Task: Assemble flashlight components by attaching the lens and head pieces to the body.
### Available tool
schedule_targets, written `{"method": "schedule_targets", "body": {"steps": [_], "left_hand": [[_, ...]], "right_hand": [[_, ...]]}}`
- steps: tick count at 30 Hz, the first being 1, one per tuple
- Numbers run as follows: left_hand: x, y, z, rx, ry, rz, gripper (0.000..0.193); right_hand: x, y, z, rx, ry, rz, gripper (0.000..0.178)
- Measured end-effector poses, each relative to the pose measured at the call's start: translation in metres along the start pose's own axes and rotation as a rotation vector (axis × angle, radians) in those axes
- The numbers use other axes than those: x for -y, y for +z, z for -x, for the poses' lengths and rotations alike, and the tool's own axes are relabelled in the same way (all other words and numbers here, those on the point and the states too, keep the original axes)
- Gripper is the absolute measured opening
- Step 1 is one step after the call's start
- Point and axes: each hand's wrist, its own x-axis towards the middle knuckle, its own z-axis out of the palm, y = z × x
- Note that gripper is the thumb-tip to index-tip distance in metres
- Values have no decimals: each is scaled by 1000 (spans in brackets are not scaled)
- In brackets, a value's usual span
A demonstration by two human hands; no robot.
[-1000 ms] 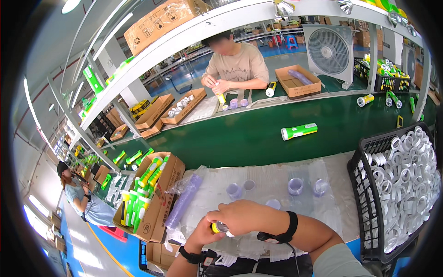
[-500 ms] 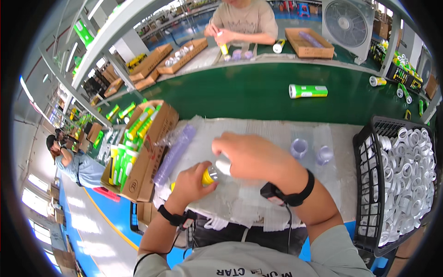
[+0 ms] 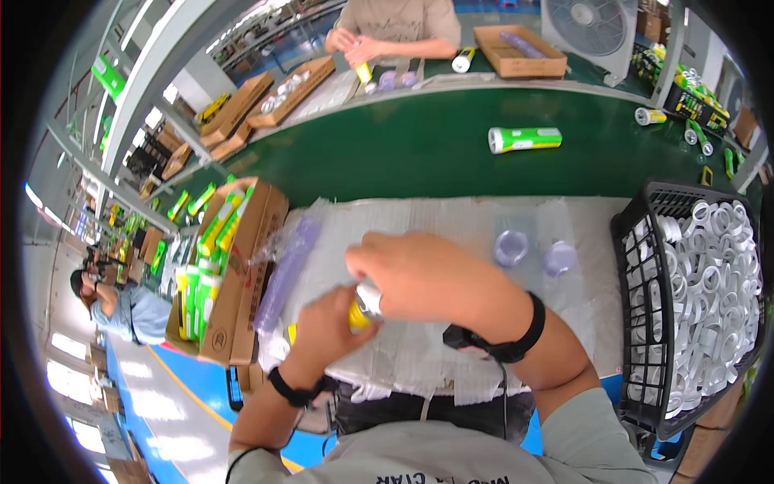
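Note:
Wrapped in my left hand [image 3: 324, 332] is a yellow flashlight [image 3: 357, 315], tilted with its head toward my right hand. My right hand [image 3: 423, 274] has its fingers closed on a white ring [image 3: 369, 297], which sits at the flashlight's head. Fingers hide part of the ring, and I cannot tell how far it is on. Left of my hands lies a stack of purple-tinted clear lens cups [image 3: 288, 270] in plastic film. Two loose lens cups, one [image 3: 510, 248] beside the other [image 3: 560, 258], lie beyond my right forearm.
A cardboard box [image 3: 251, 282] of green and yellow flashlights stands at left. At right is a black basket [image 3: 663, 339] full of white rings. One flashlight [image 3: 524, 139] lies on the green belt [image 3: 387, 149]. Across it, a person [image 3: 399, 32] handles another flashlight. A fan [image 3: 592, 28] stands behind.
My right hand has moved left and brought the white ring against the flashlight's head. The two were apart before. The whole view has shifted slightly.

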Motion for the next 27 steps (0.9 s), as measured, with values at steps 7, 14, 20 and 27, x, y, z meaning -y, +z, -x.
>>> {"method": "schedule_targets", "body": {"steps": [7,14,20,27], "left_hand": [[-16,25,12,152,-73,-35,38],[-16,22,17,175,-60,-51,51],[1,20,26,-156,-29,205,48],[27,14,31,-631,74,1182,63]], "right_hand": [[-3,19,-1,42,-26,6,21],[5,13,1,75,51,-5,23],[-12,-16,2,-26,71,-115,23],[-23,3,-1,217,263,264,29]]}}
